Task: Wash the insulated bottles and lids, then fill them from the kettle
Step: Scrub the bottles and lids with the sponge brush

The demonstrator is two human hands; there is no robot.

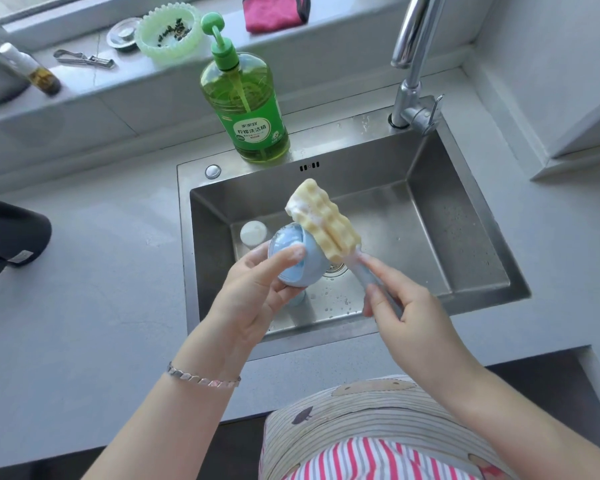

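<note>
**Head view: blue lid (290, 261) meets sponge brush (323, 221) over the sink (465, 209)**

At the far left a dark kettle (11, 233), cut off by the frame edge, sits on the pale grey counter (84, 289). The left hand (257, 285), with a bracelet (201, 377) at its wrist, is above the near-left part of the sink, fingers and thumb curled round the blue lid. The lid is pale blue, rounded and glossy, with a recessed panel on the side turned upward. A further bit of blue shows below the hand; what it belongs to cannot be told. Just left of the lid a white round piece (253, 233) lies on the sink floor. Farther back, a green soap bottle (246, 109) with a pump stands on the sink's rear rim.

The sponge brush's cream, ridged head touches the lid's right edge and tilts up and away, with white foam on its left face and at its base. The right hand (402, 306) grips the brush's pale handle, thumb and fingers wrapped round it. Water drops dot the steel basin, and a chrome tap (413, 64) rises at its back right corner.
</note>
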